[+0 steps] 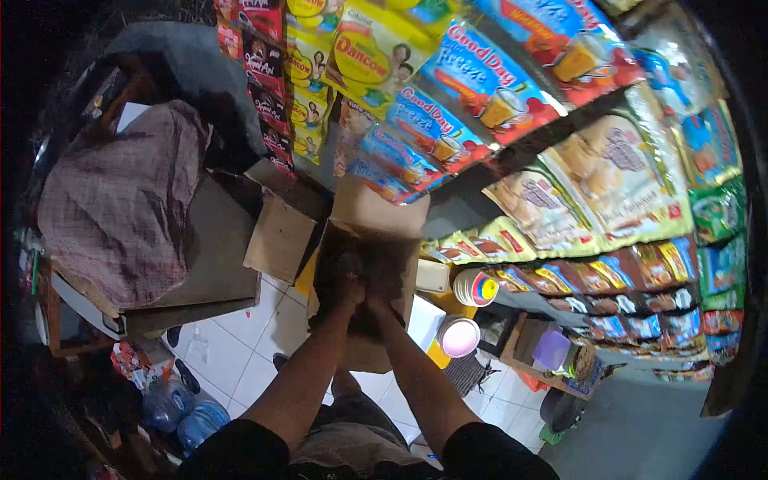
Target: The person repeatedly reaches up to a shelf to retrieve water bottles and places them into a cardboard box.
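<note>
**Both hands deep in an open box**

A cardboard box (364,264) sits open in the middle of the view, held up in front of the person above the tiled floor (232,352), with its top flaps spread; one flap (376,210) stands up at the far side and another (278,238) hangs out to the left. The inside is dark and what it holds cannot be made out.

Both forearms reach straight forward from the bottom of the frame, nearly parallel and converging at the wrists. The left hand (342,282) and right hand (386,282) are side by side inside the box mouth, touching or almost touching each other. The fingers are lost in the shadow, so whether they are closed on anything cannot be told.

Just right of the box stands a stack of cups (474,286), with a pink-lidded tub (458,336) below it. Above and to the right hang rows of sachet strips (480,80), blue, yellow and brown. To the left a checked cloth (120,200) lies over a bench (212,264). Water bottles (184,412) lie on the floor at lower left.
</note>
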The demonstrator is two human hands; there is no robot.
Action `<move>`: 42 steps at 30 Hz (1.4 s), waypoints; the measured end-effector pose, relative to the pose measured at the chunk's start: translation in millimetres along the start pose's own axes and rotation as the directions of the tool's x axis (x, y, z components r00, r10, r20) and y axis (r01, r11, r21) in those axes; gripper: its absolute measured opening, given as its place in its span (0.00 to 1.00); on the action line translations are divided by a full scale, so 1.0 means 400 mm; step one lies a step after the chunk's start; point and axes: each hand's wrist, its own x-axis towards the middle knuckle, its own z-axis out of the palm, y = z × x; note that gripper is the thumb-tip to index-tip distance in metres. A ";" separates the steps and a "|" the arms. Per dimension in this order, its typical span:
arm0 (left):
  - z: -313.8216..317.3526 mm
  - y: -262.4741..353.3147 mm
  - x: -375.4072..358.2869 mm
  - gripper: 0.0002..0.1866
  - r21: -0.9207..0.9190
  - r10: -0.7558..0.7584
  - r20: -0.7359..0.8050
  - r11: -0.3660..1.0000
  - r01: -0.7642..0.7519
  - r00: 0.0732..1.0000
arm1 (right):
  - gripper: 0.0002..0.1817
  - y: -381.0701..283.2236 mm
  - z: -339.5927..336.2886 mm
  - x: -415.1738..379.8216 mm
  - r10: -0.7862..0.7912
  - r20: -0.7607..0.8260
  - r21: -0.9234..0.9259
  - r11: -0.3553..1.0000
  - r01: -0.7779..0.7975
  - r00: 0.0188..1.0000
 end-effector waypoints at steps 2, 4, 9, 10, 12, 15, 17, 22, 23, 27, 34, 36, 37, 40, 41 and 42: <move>0.008 -0.011 0.015 0.30 0.011 -0.048 0.011 0.999 0.047 0.999 | 0.21 -0.003 0.017 0.011 0.027 0.041 -0.028 0.999 -0.026 0.999; 0.025 -0.040 0.035 0.30 0.021 -0.083 0.021 0.996 0.083 0.996 | 0.22 -0.007 0.033 0.016 0.044 0.071 -0.054 0.998 -0.040 0.996; 0.037 -0.066 0.046 0.29 0.030 -0.132 0.043 0.991 0.131 0.990 | 0.22 0.005 0.058 0.020 0.062 0.108 -0.093 0.994 -0.052 0.992; 0.040 -0.070 0.049 0.29 0.035 -0.137 0.048 0.990 0.135 0.989 | 0.22 0.005 0.062 0.022 0.067 0.111 -0.095 0.994 -0.056 0.992; 0.050 -0.085 0.065 0.28 0.047 -0.142 0.060 0.989 0.140 0.988 | 0.22 0.005 0.067 0.022 0.075 0.115 -0.105 0.992 -0.063 0.991; 0.056 -0.102 0.070 0.28 0.046 -0.146 0.070 0.989 0.143 0.987 | 0.22 0.006 0.064 0.017 0.078 0.120 -0.110 0.992 -0.064 0.990; 0.059 -0.107 0.063 0.27 0.032 -0.140 0.076 0.990 0.138 0.987 | 0.22 0.003 0.059 0.008 0.073 0.123 -0.110 0.992 -0.060 0.990; 0.040 -0.085 0.031 0.27 -0.055 -0.039 0.074 0.998 0.044 0.996 | 0.23 -0.021 -0.006 0.001 0.021 0.072 -0.038 0.999 -0.019 0.997; 0.010 -0.059 -0.001 0.26 -0.063 -0.013 0.075 0.998 0.018 0.997 | 0.23 -0.031 -0.032 -0.004 -0.001 0.051 -0.006 1.000 0.002 0.999; -0.264 0.113 -0.228 0.28 0.108 0.108 0.006 0.988 -0.108 0.994 | 0.23 -0.097 -0.216 -0.081 -0.101 -0.016 0.402 0.910 0.099 0.995; -0.529 0.039 -0.550 0.29 -0.333 0.497 0.128 0.837 -0.435 0.858 | 0.23 -0.281 -0.522 -0.422 -0.012 -0.183 0.749 0.646 0.148 0.983; -0.607 0.001 -0.585 0.28 -0.436 0.551 0.130 0.778 -0.452 0.824 | 0.20 -0.344 -0.564 -0.517 0.047 -0.329 0.840 0.471 0.270 0.943; -0.639 -0.016 -0.598 0.27 -0.548 0.560 0.152 0.733 -0.402 0.814 | 0.18 -0.370 -0.594 -0.558 0.077 -0.343 0.853 0.442 0.276 0.936; -0.749 -0.005 -0.642 0.23 -0.554 0.665 -0.102 0.580 -0.597 0.740 | 0.19 -0.428 -0.665 -0.651 0.139 -0.432 0.879 0.287 0.382 0.891; -0.805 0.018 -0.668 0.22 -0.512 0.673 -0.122 0.588 -0.627 0.730 | 0.20 -0.448 -0.697 -0.679 0.131 -0.491 0.849 0.290 0.441 0.861; -0.862 0.045 -0.697 0.22 -0.466 0.679 -0.144 0.595 -0.655 0.720 | 0.20 -0.470 -0.739 -0.710 0.155 -0.467 0.860 0.309 0.406 0.871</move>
